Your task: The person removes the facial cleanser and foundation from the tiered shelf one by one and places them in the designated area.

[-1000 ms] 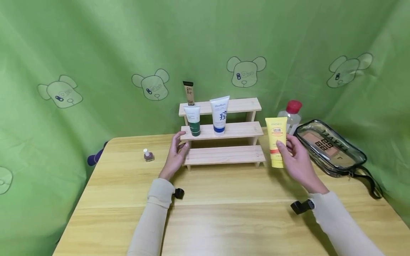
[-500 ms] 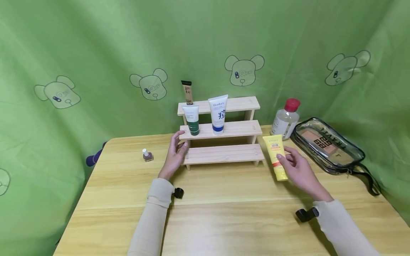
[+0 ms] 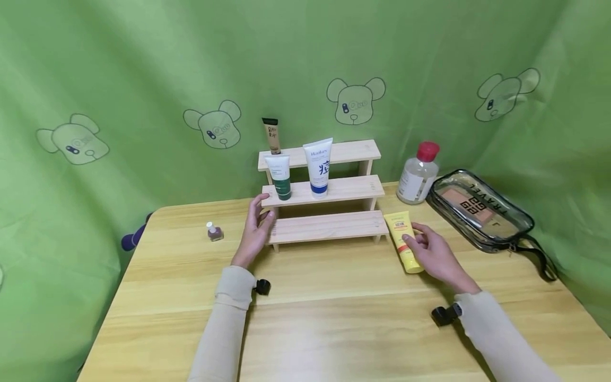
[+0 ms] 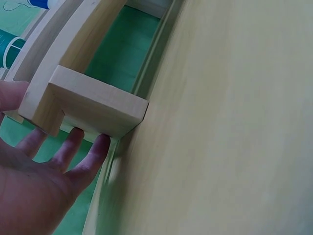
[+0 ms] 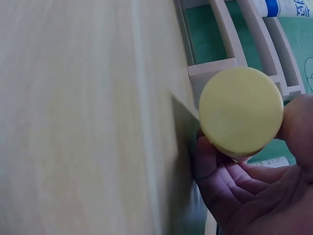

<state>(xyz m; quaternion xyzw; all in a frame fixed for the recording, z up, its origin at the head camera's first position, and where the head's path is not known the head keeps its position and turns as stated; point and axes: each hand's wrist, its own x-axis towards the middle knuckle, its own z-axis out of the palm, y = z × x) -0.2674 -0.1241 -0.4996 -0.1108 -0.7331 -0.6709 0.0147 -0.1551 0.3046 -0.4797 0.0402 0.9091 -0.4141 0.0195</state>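
Observation:
A three-tier wooden display rack (image 3: 329,229) stands at the back of the table. My left hand (image 3: 254,229) touches its left end; in the left wrist view the fingers (image 4: 90,164) lie against the end of the lowest tier. My right hand (image 3: 431,254) holds a yellow squeeze tube (image 3: 400,239) beside the rack's right end, tilted, cap down. The tube's round cap (image 5: 241,110) faces the right wrist camera. A white-and-green tube (image 3: 279,178) and a white-and-blue tube (image 3: 319,167) stand on the middle tier, a small beige tube (image 3: 272,138) on the top one.
A clear bottle with a red cap (image 3: 417,178) stands behind my right hand. To its right lies a transparent travel pouch (image 3: 506,225) with a black strap. A small nail polish bottle (image 3: 215,232) stands left of the rack. Green curtain (image 3: 143,63) hangs behind the table.
My right hand has lowered the yellow tube and brought it left, towards the rack's end; the tube now leans more. My left hand stays at the rack. The head view has shifted slightly.

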